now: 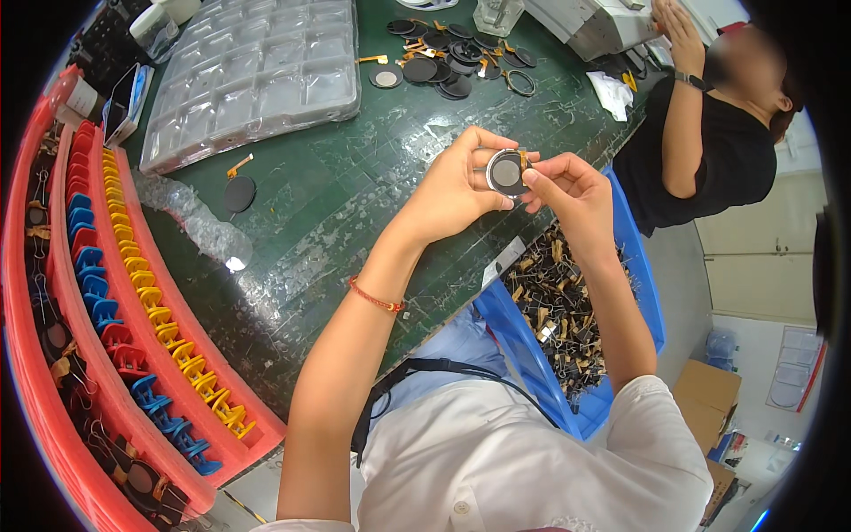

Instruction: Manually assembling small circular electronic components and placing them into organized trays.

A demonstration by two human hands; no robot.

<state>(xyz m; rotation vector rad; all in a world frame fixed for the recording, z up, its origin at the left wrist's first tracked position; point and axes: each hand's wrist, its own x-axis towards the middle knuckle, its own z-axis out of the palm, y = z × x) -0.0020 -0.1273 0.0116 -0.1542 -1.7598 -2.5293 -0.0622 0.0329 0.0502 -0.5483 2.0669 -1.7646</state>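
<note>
Between my two hands, above the green work table (pixel 372 168), is a round watch-sized module (pixel 507 171): a dark disc with a grey circle at its middle, a silver rim and an orange ribbon cable at its right side. My left hand (pixel 454 182) grips the rim from the left, with thumb below and fingers above. My right hand (pixel 574 191) pinches the right edge, its thumb by the orange cable. Part of the rim is hidden by my fingers. Farther back lies a pile of black round discs (pixel 454 66) with orange ribbon cables.
A clear compartment tray (pixel 253 84) lies back left, near a single disc (pixel 239 193) and crumpled clear plastic (pixel 199 222). Red foam racks (pixel 168 293) of coloured clips line the left. A blue bin (pixel 643 284) of binder clips stands right. Another person (pixel 700 133) sits at back right.
</note>
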